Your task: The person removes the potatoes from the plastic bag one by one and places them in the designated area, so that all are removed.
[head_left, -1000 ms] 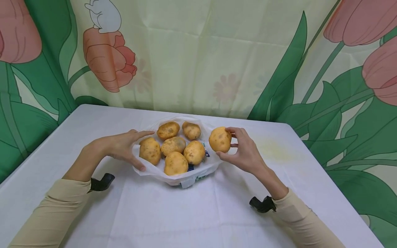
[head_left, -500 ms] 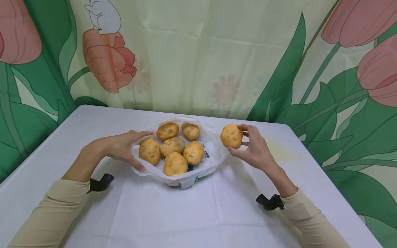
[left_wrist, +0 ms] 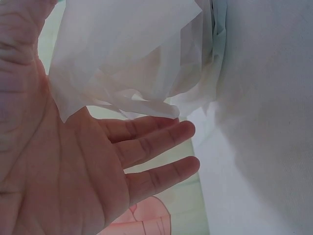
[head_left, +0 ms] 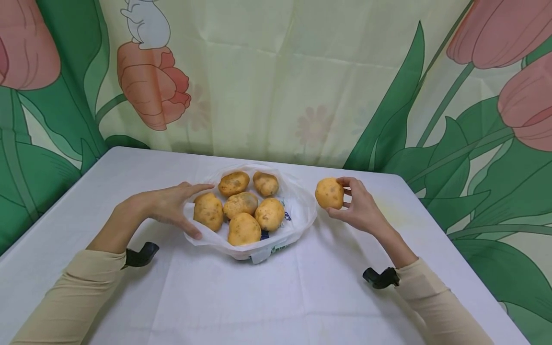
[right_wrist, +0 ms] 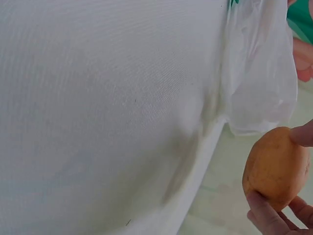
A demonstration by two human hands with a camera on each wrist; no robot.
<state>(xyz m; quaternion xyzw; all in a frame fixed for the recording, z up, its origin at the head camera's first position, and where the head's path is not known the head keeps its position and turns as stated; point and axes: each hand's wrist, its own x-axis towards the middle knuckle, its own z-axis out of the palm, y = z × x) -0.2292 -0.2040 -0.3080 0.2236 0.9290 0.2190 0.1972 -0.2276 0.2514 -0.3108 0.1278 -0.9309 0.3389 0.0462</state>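
Note:
A yellow-brown potato point(head_left: 329, 193) is pinched between the thumb and fingers of my right hand point(head_left: 361, 206), raised just right of the white plastic bag point(head_left: 305, 215). In the right wrist view the potato point(right_wrist: 277, 167) shows with fingertips on its near side and the thumb opposite. The opened bag holds several potatoes point(head_left: 240, 205). At its left side my left hand point(head_left: 170, 208) is spread, thumb toward the front and fingers toward the back. In the left wrist view its fingers are extended, with the bag's edge point(left_wrist: 122, 63) lying against the hand.
The bag stands on a table with a white cloth point(head_left: 241, 302). Behind it hangs a curtain point(head_left: 258, 81) printed with tulips, a carrot and a rabbit. A black wrist camera point(head_left: 142, 254) sits at the left cuff, another black camera point(head_left: 380, 278) at the right.
My right hand has moved rightward with the potato, from over the bag's right rim to beside it. The left hand and the other potatoes have stayed put.

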